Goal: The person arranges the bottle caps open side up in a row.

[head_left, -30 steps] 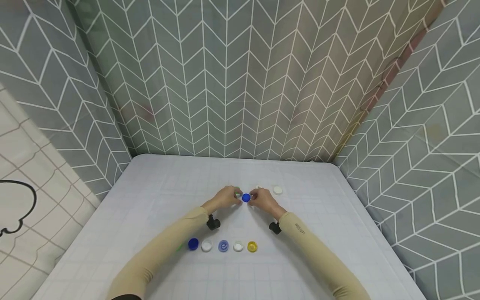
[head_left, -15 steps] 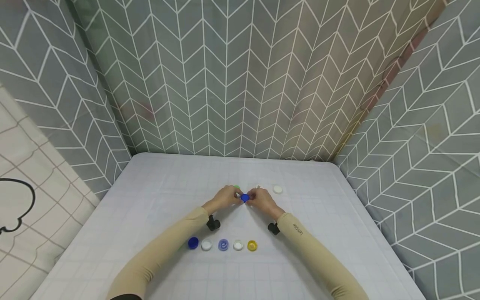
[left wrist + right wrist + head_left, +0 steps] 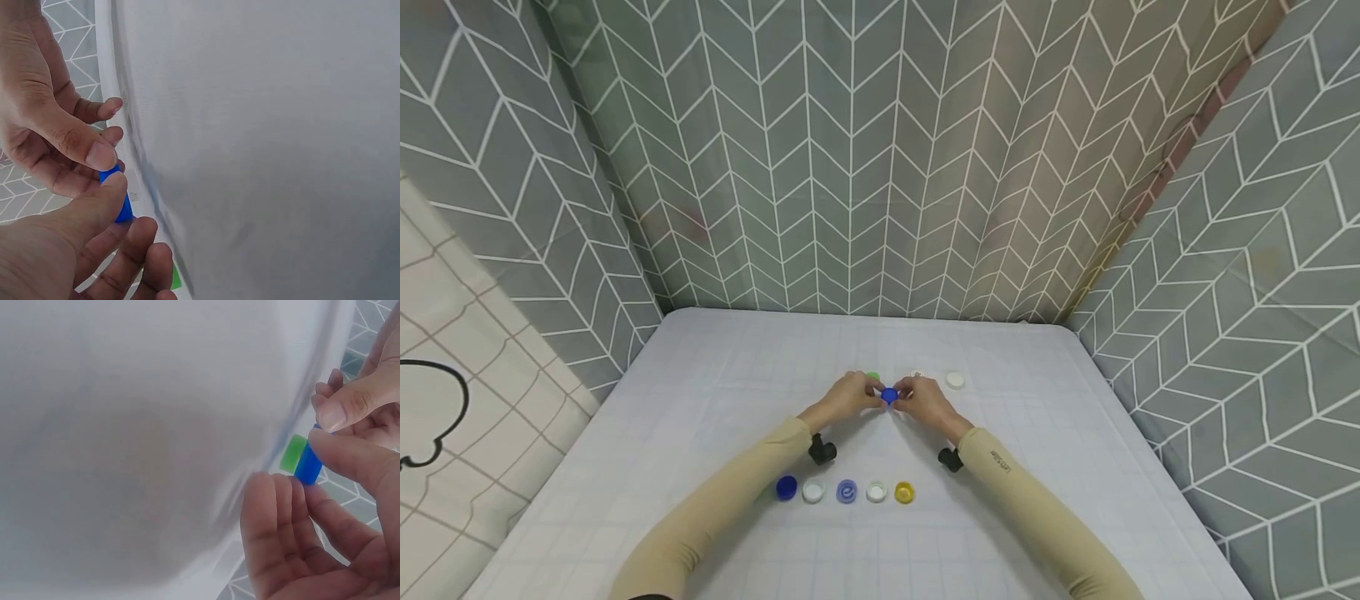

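A small blue bottle cap is held between both hands over the far middle of the table. My left hand pinches its left side, with the thumb lying against the cap in the left wrist view. From the other side my right hand pinches it too, thumb and fingertips on its edge in the right wrist view. Just behind the left hand lies a green cap, partly covered in the head view. Behind the right hand a white piece shows only a little.
A white cap lies right of the right hand. Nearer me runs a row: dark blue cap, white cap, light blue cap, another white cap and yellow cap. Patterned curtains enclose the white table.
The blue cap has shifted slightly left and tilted between the fingers. A green edge beside the left sleeve, seen a second ago, is now hidden. Both hands keep nearly the same place.
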The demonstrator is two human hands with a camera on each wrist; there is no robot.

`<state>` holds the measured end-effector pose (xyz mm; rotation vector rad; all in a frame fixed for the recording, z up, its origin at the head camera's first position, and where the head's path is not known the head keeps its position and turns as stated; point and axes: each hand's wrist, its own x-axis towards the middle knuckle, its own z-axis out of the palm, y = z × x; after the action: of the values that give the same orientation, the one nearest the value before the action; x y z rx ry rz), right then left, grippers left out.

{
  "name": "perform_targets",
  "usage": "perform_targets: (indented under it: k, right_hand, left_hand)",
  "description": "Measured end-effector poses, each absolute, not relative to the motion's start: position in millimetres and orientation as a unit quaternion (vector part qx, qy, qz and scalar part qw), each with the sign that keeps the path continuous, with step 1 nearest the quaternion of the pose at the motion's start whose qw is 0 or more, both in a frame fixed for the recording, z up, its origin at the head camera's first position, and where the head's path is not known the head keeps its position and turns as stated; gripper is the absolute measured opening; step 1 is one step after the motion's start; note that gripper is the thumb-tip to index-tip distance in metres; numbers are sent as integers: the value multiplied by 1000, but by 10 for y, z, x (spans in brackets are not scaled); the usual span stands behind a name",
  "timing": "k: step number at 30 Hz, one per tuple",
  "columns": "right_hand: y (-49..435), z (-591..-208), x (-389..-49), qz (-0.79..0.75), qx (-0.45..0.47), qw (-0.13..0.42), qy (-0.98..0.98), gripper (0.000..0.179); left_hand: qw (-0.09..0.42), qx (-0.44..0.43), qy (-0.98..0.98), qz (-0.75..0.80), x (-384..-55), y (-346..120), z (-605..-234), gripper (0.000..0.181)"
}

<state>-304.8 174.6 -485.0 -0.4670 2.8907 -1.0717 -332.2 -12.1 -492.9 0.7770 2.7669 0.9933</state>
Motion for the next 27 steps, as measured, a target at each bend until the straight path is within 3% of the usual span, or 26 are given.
perform_targets:
  k: [27]
  right_hand:
    - [1814, -4435, -2632, -373, -158, 1, 914, 24]
  left_hand:
    - [-6, 306, 886, 348, -3011, -185, -4687, 28]
